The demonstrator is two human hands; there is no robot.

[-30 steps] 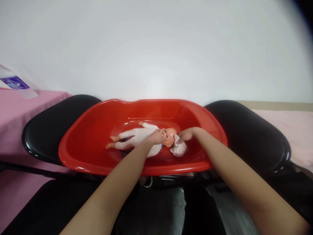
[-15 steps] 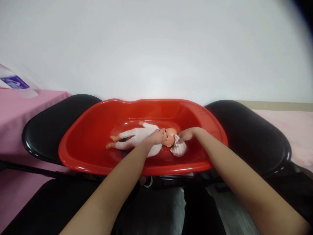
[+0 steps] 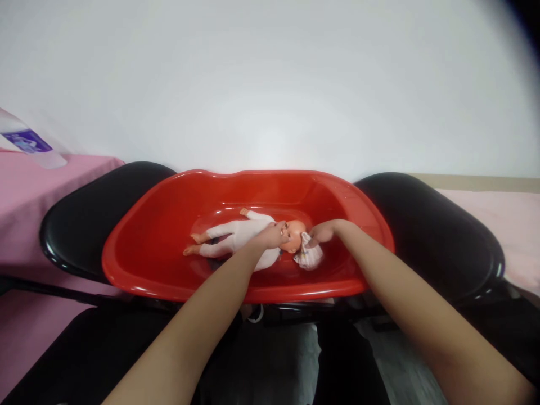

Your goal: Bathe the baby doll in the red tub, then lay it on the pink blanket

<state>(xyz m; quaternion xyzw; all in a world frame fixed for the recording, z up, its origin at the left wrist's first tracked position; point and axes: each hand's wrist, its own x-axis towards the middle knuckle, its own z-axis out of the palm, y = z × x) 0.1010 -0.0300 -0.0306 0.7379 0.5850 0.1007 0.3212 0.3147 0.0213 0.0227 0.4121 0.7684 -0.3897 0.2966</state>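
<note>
A baby doll (image 3: 240, 233) in a white outfit lies on its back inside a red baby bathtub (image 3: 143, 247), feet to the left and head to the right. My left hand (image 3: 273, 235) is closed at the doll's chin and neck, its fingers against the lower face. By the top of the bald head, my right hand (image 3: 323, 232) pinches a small white patterned cap (image 3: 310, 256). That cap hangs down beside the crown. My hand and forearm hide part of the doll's chest and near arm.
The tub rests across black seats, one showing at the left (image 3: 97, 219) and another at the right (image 3: 439, 236). A clear bottle with a purple label (image 3: 31, 142) is on the pink-covered table (image 3: 37, 185) at left. A white wall (image 3: 270, 84) rises behind.
</note>
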